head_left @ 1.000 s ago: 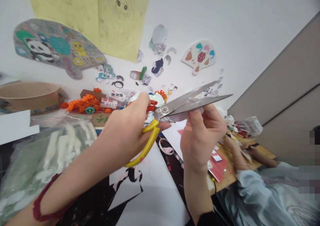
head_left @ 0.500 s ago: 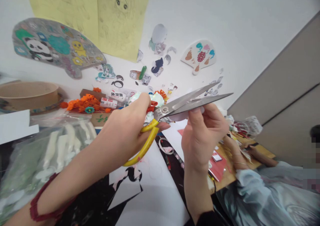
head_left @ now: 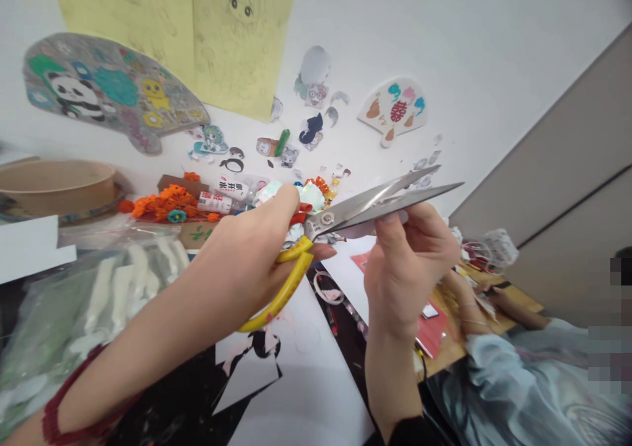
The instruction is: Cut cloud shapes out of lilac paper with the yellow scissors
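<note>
My left hand (head_left: 257,248) is wrapped round the yellow handles of a pair of scissors (head_left: 328,218), whose metal blades point right and stand slightly apart. Just beyond the blades, my right hand (head_left: 407,262) pinches a small pale piece (head_left: 403,217) between thumb and fingers, close under the lower blade. Most of that piece is hidden by the fingers and the blade. Below the hands, white paper (head_left: 306,380) lies on a black surface, with a cut white scrap (head_left: 249,383) beside it.
A plastic bag of pale pieces (head_left: 118,295), orange flowers (head_left: 168,204) and a round wooden box (head_left: 54,186) are at the left. Decorated cutouts hang on the wall ahead. At the right, another person's hands (head_left: 461,295) are over a wooden table.
My right hand has moved slightly right, with the small piece in its fingers. The scissor blades have closed a little and their handles have shifted slightly.
</note>
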A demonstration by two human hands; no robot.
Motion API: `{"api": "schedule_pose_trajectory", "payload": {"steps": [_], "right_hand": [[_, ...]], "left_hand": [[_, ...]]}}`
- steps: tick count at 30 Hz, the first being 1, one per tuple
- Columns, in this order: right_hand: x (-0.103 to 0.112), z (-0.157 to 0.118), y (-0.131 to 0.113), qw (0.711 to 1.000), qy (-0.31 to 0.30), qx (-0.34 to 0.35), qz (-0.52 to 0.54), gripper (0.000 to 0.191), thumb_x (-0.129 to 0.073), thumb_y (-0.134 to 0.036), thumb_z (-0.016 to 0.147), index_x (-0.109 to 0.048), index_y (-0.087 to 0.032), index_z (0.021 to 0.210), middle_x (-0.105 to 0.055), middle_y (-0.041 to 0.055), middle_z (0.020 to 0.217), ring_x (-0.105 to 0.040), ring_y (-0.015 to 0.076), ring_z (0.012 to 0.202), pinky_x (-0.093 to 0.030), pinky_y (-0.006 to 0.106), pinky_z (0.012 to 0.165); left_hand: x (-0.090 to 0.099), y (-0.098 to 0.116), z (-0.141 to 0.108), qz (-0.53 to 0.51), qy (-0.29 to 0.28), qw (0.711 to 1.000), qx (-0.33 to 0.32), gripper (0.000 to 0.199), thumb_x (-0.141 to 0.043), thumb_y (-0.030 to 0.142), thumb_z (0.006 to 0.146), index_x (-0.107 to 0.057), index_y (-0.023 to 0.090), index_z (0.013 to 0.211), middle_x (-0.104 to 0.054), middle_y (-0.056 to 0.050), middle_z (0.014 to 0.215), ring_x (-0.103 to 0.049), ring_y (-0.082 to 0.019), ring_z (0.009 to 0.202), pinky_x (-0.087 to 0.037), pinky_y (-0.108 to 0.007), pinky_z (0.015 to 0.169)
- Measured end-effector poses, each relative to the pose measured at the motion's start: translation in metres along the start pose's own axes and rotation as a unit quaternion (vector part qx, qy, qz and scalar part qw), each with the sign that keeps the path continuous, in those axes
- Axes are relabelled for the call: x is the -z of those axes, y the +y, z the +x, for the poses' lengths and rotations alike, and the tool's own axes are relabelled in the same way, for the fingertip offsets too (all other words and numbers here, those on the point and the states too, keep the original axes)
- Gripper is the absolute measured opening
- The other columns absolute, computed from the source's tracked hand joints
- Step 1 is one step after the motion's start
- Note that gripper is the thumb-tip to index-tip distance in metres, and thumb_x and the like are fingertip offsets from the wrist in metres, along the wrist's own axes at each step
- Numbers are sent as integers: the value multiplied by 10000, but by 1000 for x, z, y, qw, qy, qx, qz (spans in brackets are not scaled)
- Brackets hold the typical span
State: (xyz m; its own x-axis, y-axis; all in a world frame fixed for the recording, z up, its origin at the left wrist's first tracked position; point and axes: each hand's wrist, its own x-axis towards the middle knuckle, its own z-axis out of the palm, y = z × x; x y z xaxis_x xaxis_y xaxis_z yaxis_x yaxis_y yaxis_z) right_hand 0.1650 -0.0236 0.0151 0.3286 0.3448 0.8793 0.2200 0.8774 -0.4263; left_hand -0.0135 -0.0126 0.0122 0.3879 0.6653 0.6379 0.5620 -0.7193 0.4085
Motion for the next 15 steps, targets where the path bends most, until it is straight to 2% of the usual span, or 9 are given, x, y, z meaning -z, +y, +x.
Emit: {"api": "schedule_pose_trajectory", "payload": {"steps": [4,8,12,15], "right_hand": [[1,1,1,999,-3,12,-32,50,-763,-222,836,-757,-271,841,-725,-18,791,-674,159,765,-567,356,759],[2,0,2,999,-4,10,-46,39,-758,-244,839,-746,-282,837,-719,-12,789,-676,173,766,-576,378,754],[2,1,2,1000,-7,12,-17,57,-752,-221,839,-753,-277,828,-713,-27,775,-671,150,762,-560,345,743],[2,1,0,1000,-17,6,-20,61,-750,-217,845,-755,-277,837,-701,-33,764,-654,131,746,-548,318,725]], "left_hand": [[2,1,1,-6,-4,1000,-4,336,-526,482,972,-312,254,851,-605,7,719,-541,-170,542,-337,-284,504],[2,1,1,-18,-16,1000,7,361,-539,495,960,-295,257,840,-611,7,720,-554,-175,565,-347,-282,502],[2,1,2,-27,-27,999,1,372,-542,491,956,-285,257,825,-585,28,687,-525,-150,553,-361,-258,494],[2,3,3,-55,-37,998,21,381,-560,509,929,-300,256,814,-543,50,610,-483,-134,491,-341,-247,458]]}}
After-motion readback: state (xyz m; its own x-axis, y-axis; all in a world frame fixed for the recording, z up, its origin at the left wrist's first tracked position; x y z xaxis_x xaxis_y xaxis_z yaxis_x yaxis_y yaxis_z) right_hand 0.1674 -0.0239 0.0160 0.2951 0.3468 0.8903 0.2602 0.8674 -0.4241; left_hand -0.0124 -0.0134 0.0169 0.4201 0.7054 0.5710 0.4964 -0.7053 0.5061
